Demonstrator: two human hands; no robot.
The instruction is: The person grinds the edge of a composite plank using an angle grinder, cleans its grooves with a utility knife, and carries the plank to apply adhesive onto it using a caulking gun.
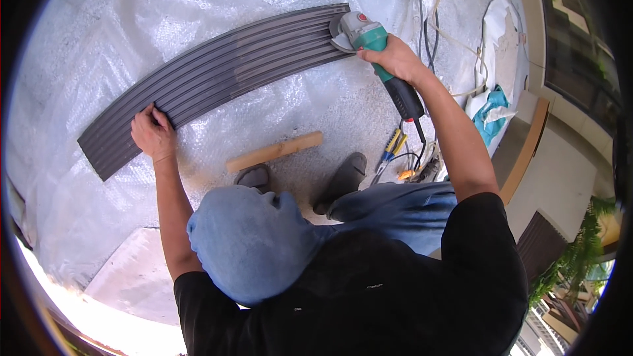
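Note:
A long dark grey grooved panel [217, 76] lies on the plastic sheeting, running from the left up to the far middle. Curled fingers of my left hand [153, 135] grip its near edge toward the left end. My right hand [397, 59] is wrapped around an angle grinder [376, 43] with a green and black body and a grey head. The grinder's disc and guard [341, 34] are at the panel's right end. Whether the disc touches the panel, or is spinning, I cannot tell. A black cord runs from the grinder's rear.
Clear plastic sheeting [86, 59] covers the floor. A wooden strip [273, 151] lies by my shoes [343, 181]. Yellow-and-blue-handled pliers [393, 145] and tangled cords are near my right leg. A teal cloth or bag [491, 115] lies at the right, beside a wood-edged ledge [525, 151].

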